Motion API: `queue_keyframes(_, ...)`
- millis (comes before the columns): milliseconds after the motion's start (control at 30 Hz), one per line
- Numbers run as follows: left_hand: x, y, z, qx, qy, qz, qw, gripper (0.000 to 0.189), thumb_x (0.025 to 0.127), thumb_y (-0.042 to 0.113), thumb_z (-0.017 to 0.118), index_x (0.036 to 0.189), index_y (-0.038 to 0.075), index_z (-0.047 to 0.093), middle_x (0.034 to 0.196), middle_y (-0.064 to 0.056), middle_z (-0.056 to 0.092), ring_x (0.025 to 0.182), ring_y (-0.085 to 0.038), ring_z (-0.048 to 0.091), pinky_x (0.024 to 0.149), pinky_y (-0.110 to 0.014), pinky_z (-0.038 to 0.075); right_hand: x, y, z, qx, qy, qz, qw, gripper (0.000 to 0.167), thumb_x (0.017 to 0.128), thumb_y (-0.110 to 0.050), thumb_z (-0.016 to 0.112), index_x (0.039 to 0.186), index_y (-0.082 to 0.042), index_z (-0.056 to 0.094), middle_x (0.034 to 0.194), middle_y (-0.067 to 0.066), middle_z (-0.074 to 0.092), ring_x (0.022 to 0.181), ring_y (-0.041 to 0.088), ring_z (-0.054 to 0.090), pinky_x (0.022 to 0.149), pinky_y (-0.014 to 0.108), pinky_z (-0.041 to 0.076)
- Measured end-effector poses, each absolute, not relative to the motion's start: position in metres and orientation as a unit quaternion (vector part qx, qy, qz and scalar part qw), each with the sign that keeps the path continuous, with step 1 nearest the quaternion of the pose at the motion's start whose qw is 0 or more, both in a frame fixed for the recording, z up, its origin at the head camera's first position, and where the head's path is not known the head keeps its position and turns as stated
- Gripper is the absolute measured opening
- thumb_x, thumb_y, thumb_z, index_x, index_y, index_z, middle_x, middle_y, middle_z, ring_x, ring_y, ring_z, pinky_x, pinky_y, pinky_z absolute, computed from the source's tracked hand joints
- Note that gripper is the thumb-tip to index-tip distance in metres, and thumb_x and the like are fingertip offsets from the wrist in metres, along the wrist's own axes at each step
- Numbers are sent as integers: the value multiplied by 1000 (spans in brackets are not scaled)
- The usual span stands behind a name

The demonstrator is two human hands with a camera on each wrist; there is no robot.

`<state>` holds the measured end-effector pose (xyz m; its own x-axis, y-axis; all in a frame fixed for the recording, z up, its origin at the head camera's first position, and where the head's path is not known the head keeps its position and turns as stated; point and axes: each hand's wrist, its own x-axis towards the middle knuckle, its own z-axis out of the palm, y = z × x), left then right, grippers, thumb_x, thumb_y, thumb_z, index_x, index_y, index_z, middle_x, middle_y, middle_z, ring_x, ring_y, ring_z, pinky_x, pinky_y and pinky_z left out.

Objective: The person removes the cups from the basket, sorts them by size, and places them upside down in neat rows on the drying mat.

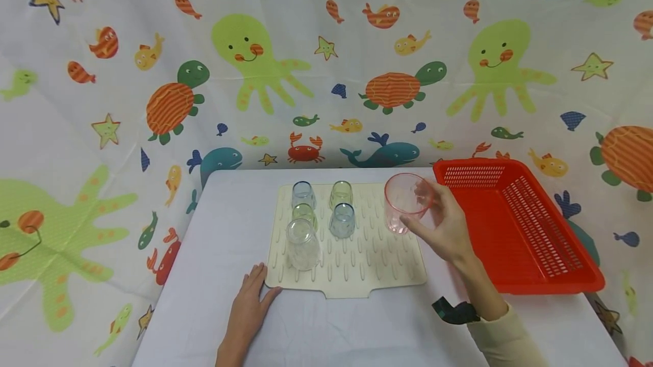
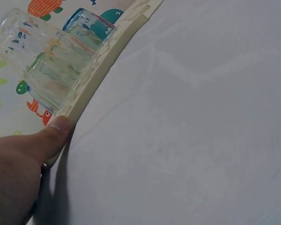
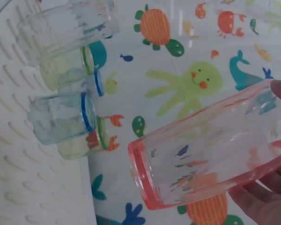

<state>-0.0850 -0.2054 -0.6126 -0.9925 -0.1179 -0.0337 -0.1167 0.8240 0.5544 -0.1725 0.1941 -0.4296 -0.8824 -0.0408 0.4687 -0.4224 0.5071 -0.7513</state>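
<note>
My right hand (image 1: 445,228) grips a clear pink-tinted glass (image 1: 397,215) by its side, over the right part of a cream ribbed drying mat (image 1: 377,253). In the right wrist view the glass's thick pink end points toward the mat and looks apart from it. My left hand (image 1: 247,302) rests at the mat's near left corner, its thumb (image 2: 56,131) against the edge; its other fingers are hidden in the left wrist view. On the mat's left half stand a tall clear glass (image 1: 303,251), two small blue-tinted glasses (image 1: 342,222) and two small green-tinted glasses (image 1: 340,194).
A red plastic basket (image 1: 515,286) with slotted sides stands on the table to the right of the mat, next to my right forearm. White cloth covers the table (image 1: 219,231). Behind it hangs a curtain (image 1: 285,146) printed with sea animals.
</note>
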Motion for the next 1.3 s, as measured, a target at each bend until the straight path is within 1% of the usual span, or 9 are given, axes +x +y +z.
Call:
queue_keyframes(133, -85, -206, -612, 64, -956, -287, -1, 74, 93, 41, 70, 151, 6, 42, 160, -13, 39, 151, -37, 30, 125, -56, 27, -165, 185, -433, 160, -841, 478, 197, 82, 69, -8, 89, 141, -5, 50, 134, 13, 62, 115, 24, 62, 107, 16, 47)
queue_keyframes(333, -85, -208, -610, 58, -954, -293, 2, 70, 94, 39, 68, 150, 3, 43, 158, -15, 41, 150, -36, 33, 126, -54, 27, -153, 176, -439, 181, -844, 470, 188, 85, 65, -11, 92, 141, -9, 52, 133, 9, 64, 114, 23, 65, 104, 47, 54)
queue_keyframes(400, -85, -208, -610, 52, -955, -293, 7, 69, 94, 37, 69, 148, 1, 45, 157, -17, 43, 149, -37, 35, 126, -54, 28, -149, 173, -442, 185, -845, 469, 181, 86, 65, -13, 93, 140, -11, 52, 134, 7, 63, 115, 22, 65, 103, 50, 54)
queue_keyframes(767, -87, -206, -609, 46, -956, -288, 7, 69, 94, 35, 69, 147, -1, 45, 156, -19, 43, 147, -39, 37, 124, -56, 31, -134, 164, -450, 193, -848, 470, 151, 86, 65, -18, 93, 140, -17, 51, 137, 1, 60, 120, 17, 61, 103, 48, 56)
queue_keyframes(867, -87, -204, -607, 52, -953, -299, 7, 71, 94, 35, 69, 149, -1, 42, 157, -19, 40, 148, -39, 36, 123, -55, 32, -132, 162, -451, 198, -848, 469, 146, 85, 66, -20, 93, 140, -17, 51, 137, 0, 60, 120, 16, 61, 104, 44, 57)
queue_keyframes(933, -86, -202, -605, 56, -949, -310, 14, 72, 94, 36, 70, 149, 0, 42, 157, -19, 42, 147, -38, 37, 123, -54, 35, -131, 161, -452, 204, -847, 470, 142, 85, 66, -20, 93, 140, -17, 51, 137, 1, 60, 121, 16, 60, 104, 37, 57)
queue_keyframes(1033, -84, -199, -596, 54, -943, -324, 53, 69, 91, 37, 74, 145, 2, 49, 148, -18, 51, 141, -37, 47, 119, -52, 42, -131, 158, -453, 219, -840, 479, 132, 85, 66, -16, 93, 140, -15, 51, 138, 3, 59, 122, 17, 58, 106, 25, 54)
queue_keyframes(1133, -81, -195, -581, 39, -937, -329, 114, 62, 87, 34, 79, 136, 2, 58, 134, -16, 62, 128, -37, 60, 109, -50, 53, -130, 156, -454, 229, -833, 489, 123, 85, 66, -14, 94, 140, -14, 51, 138, 3, 58, 123, 15, 57, 107, 17, 51)
queue_keyframes(1300, -78, -186, -550, 9, -923, -341, 178, 54, 81, 28, 86, 126, 6, 66, 119, -8, 70, 109, -26, 71, 91, -40, 64, -128, 150, -454, 241, -832, 487, 113, 86, 67, -15, 94, 141, -15, 50, 139, 3, 59, 124, 14, 57, 106, 23, 54)
